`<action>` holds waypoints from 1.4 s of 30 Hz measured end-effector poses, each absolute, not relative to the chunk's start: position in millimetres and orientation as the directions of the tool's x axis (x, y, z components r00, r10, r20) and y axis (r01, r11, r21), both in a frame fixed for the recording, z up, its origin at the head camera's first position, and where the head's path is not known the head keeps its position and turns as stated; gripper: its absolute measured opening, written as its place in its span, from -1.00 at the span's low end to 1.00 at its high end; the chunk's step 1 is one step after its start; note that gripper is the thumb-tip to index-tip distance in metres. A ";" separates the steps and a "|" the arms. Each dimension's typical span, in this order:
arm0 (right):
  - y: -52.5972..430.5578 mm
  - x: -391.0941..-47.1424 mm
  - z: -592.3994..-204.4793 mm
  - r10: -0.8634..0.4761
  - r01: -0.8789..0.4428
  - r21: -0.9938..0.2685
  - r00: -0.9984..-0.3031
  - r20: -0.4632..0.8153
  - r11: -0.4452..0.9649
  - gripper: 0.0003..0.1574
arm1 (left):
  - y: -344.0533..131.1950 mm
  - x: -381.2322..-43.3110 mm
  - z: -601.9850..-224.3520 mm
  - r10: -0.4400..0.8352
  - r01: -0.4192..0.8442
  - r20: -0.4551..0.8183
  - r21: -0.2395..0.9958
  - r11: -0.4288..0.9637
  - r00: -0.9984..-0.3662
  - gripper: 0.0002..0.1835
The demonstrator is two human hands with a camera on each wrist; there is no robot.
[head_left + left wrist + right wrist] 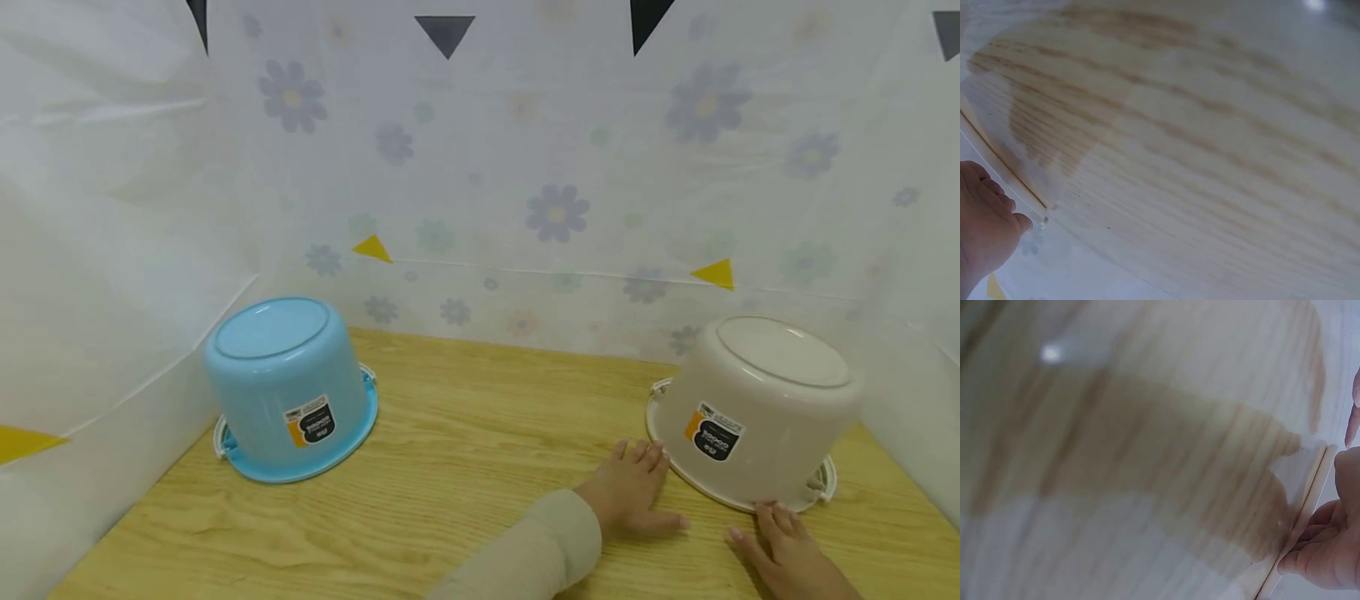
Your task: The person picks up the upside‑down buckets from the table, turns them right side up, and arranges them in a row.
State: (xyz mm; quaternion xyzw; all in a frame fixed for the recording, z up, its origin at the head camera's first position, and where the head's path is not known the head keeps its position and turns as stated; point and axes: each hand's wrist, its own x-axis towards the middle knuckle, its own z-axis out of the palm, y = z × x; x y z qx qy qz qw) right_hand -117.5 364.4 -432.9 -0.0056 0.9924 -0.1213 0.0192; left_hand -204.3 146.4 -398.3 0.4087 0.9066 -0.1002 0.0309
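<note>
An upside-down beige bucket [772,425] stands at the right of the table, its rim down on the wood and a label on its side. My left hand [633,493] lies palm down at the rim's left front, fingers extended and thumb pointing right. The fingertips of my right hand [795,557] touch the front of the same rim. In the left wrist view the left hand [988,225] is beside the rim edge, with the bucket's shiny wall filling most of the picture. The right hand [1322,540] rests along the rim in the right wrist view.
Another upturned bucket, light blue [288,392], stands at the left of the wooden table [487,408], its white handle lying by the rim. A flower-patterned white sheet [480,167] hangs behind, and plain white sheeting [105,233] closes off the left side.
</note>
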 end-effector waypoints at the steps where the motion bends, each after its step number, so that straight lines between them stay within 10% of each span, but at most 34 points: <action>1: 363.8 -117.3 -432.6 -0.017 -0.008 -0.244 -0.999 -0.034 0.970 -0.09 | 146.0 -204.8 -398.7 0.734 0.746 -0.138 -0.149 0.649 -0.665 -0.09; 42: 351.8 -124.6 -428.3 -0.110 -0.097 -0.328 -0.994 -0.021 0.940 -0.14 | 108.0 -214.6 -401.3 0.731 0.739 -0.108 -0.127 0.662 -0.674 -0.12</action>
